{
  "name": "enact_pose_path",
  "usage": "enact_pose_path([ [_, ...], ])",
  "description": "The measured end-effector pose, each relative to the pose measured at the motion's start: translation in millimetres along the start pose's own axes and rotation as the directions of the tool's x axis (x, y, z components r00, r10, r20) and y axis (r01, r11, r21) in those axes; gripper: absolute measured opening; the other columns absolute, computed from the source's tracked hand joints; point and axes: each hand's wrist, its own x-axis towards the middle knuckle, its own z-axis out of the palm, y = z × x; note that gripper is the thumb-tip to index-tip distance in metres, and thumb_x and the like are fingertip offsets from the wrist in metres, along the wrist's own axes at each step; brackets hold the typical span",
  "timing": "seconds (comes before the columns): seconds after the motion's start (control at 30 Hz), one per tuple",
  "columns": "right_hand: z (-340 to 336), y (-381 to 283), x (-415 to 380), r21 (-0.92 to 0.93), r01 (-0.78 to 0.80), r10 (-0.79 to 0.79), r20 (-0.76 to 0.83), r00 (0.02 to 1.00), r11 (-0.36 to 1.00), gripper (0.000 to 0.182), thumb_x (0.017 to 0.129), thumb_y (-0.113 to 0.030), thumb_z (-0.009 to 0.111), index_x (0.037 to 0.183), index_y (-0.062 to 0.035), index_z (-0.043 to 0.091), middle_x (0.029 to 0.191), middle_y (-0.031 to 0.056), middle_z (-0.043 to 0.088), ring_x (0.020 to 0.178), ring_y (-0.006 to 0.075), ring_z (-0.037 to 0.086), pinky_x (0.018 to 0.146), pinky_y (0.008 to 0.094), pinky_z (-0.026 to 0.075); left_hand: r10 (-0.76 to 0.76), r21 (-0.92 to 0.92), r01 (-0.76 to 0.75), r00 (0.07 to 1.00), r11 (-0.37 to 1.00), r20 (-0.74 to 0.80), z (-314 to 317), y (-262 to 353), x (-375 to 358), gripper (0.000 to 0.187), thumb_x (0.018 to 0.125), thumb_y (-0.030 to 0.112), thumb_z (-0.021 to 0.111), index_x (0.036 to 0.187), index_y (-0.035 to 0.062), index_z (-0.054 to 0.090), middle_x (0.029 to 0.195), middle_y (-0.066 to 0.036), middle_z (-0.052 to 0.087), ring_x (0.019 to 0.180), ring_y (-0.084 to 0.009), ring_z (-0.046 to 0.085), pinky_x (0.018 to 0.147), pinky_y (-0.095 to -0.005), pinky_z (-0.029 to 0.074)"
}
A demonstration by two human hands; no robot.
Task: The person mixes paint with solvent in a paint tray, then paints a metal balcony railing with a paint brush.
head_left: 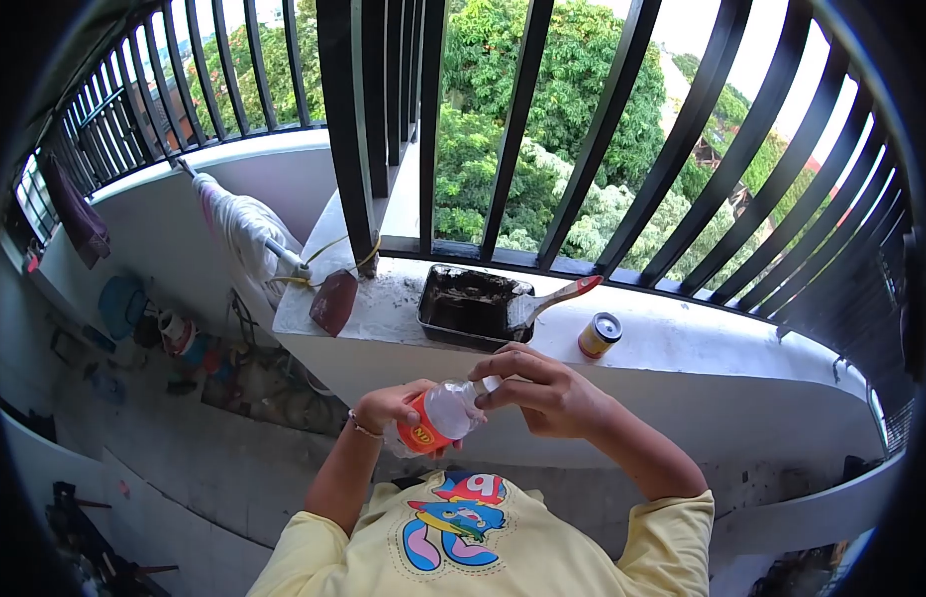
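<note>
One clear bottle (449,411), red label, "ND" legible; held on the near side of the black tray (453,334). Left hand (388,406) grips its body; right hand (544,390) pinches at its neck. White balcony ledge (378,333) beneath tray, black railing (349,119) beyond. One brush (565,296) resting on tray, one can (600,336) right.

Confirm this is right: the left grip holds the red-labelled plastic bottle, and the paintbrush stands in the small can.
No: the head view shows the paintbrush resting on the right edge of the black tray, not in the small can. The left grip does hold the red-labelled plastic bottle.
</note>
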Motion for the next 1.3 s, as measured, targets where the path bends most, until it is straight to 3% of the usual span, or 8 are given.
enact_pose_path([
  [0.2,2,-5,10,0.438,-0.085,0.124,-0.061,0.990,0.895,0.025,0.087,-0.015,0.076,0.110,-0.0081,0.068,0.119,0.0139,0.065,0.111,0.0343,0.065,0.089,0.0471,0.054,0.055,0.211,-0.009,0.975,0.977,-0.216,17,-12,-4,0.078,0.079,0.047,0.085,0.130,-0.0042,0.057,0.115,-0.018,0.071,0.094,-0.0225,0.074,0.081,-0.0348,0.061],
  [0.27,-1,-12,7,0.103,-0.564,0.538,0.204,0.818,0.819,0.032,0.092,-0.025,0.073,0.116,-0.0059,0.062,0.123,0.0133,0.062,0.115,0.0372,0.062,0.091,0.0470,0.053,0.094,0.304,-0.001,0.952,0.953,-0.291,17,-20,-5,0.075,0.079,0.047,0.085,0.128,-0.0028,0.059,0.115,-0.015,0.071,0.094,-0.0206,0.072,0.083,-0.0341,0.060],
  [0.33,3,-6,3,-0.087,-0.615,0.595,0.386,0.705,0.784,0.033,0.093,-0.021,0.072,0.121,-0.0077,0.059,0.127,0.0123,0.059,0.113,0.0361,0.062,0.091,0.0454,0.053,0.089,0.327,0.019,0.946,0.945,-0.313,13,-27,-6,0.075,0.079,0.047,0.085,0.128,-0.0025,0.059,0.115,-0.014,0.071,0.095,-0.0202,0.072,0.084,-0.0339,0.059],
  [0.5,8,-11,-2,0.086,-0.343,0.319,0.218,0.923,0.935,0.031,0.088,0.007,0.065,0.115,-0.0068,0.061,0.127,0.0118,0.059,0.115,0.0352,0.063,0.088,0.0457,0.056,0.006,0.193,0.051,0.958,0.980,-0.286,19,-20,-9,0.075,0.079,0.047,0.084,0.129,-0.0017,0.058,0.116,-0.014,0.071,0.096,-0.0201,0.071,0.086,-0.0339,0.058],
  [0.8,-18,-5,-13,0.344,-0.312,0.415,-0.280,0.866,0.885,0.036,0.088,0.017,0.060,0.118,-0.0022,0.064,0.130,0.0113,0.059,0.120,0.0246,0.062,0.094,0.0338,0.057,0.220,0.346,-0.083,0.899,0.935,-0.378,11,4,-25,0.074,0.078,0.043,0.085,0.131,-0.0011,0.058,0.112,-0.013,0.071,0.100,-0.0196,0.070,0.090,-0.0331,0.057],
  [0.97,-21,-3,-30,0.524,-0.318,0.560,-0.407,0.721,0.790,0.036,0.091,0.015,0.061,0.124,-0.0010,0.062,0.128,0.0103,0.058,0.113,0.0189,0.063,0.092,0.0343,0.057,0.470,0.868,0.229,0.765,0.442,-0.441,23,75,-30,0.073,0.075,0.041,0.089,0.127,-0.0036,0.061,0.103,-0.010,0.071,0.092,-0.0169,0.068,0.086,-0.0309,0.054],
  [1.1,-19,0,-45,0.555,-0.311,0.599,-0.471,0.647,0.772,0.030,0.092,0.011,0.063,0.121,0.0005,0.062,0.125,0.0113,0.059,0.105,0.0173,0.064,0.087,0.0314,0.057,0.538,0.906,0.414,0.745,0.089,-0.394,35,117,-22,0.071,0.074,0.038,0.089,0.124,-0.0053,0.064,0.094,-0.013,0.072,0.085,-0.0189,0.069,0.083,-0.0312,0.054],
  [1.3,-21,-5,-61,0.535,-0.368,0.637,-0.502,0.584,0.760,0.023,0.097,0.009,0.059,0.118,0.0015,0.063,0.124,0.0121,0.062,0.098,0.0176,0.068,0.083,0.0290,0.057,0.507,0.839,0.540,0.740,-0.059,-0.441,30,144,-11,0.071,0.072,0.040,0.089,0.124,-0.0024,0.065,0.099,-0.015,0.071,0.093,-0.0266,0.069,0.086,-0.0361,0.054],
])
